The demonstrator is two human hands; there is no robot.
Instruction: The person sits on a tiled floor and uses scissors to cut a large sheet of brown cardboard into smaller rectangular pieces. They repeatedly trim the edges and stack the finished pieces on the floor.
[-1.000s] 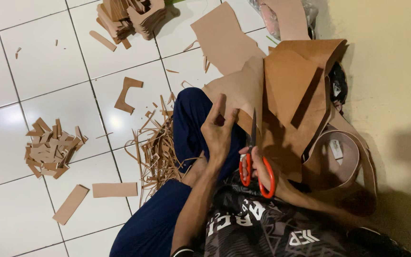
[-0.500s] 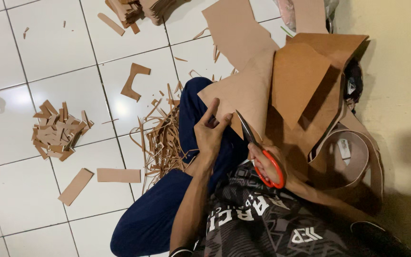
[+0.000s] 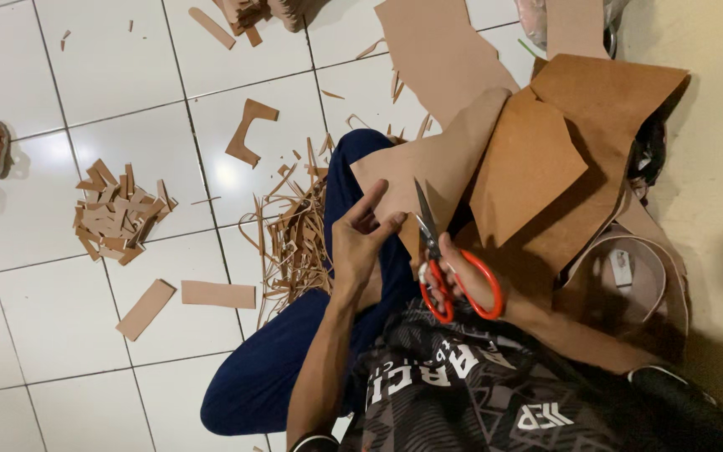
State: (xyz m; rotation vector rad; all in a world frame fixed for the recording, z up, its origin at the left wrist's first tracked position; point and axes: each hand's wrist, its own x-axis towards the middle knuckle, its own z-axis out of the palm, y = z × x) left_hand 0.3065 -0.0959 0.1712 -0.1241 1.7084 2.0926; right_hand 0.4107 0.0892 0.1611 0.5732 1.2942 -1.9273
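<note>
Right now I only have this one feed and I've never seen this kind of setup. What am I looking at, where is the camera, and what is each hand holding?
There is no machine here: a person sits on a tiled floor, and the single view comes from a camera on their head, looking down at their own hands and lap.

The right hand has its fingers through the red handles of scissors, blades pointing up at a tan sheet. The left hand pinches the edge of that sheet beside the blades.

More brown sheets are stacked to the right. On the floor lie thin offcut strips, a pile of small cut pieces and two flat rectangles.
</note>
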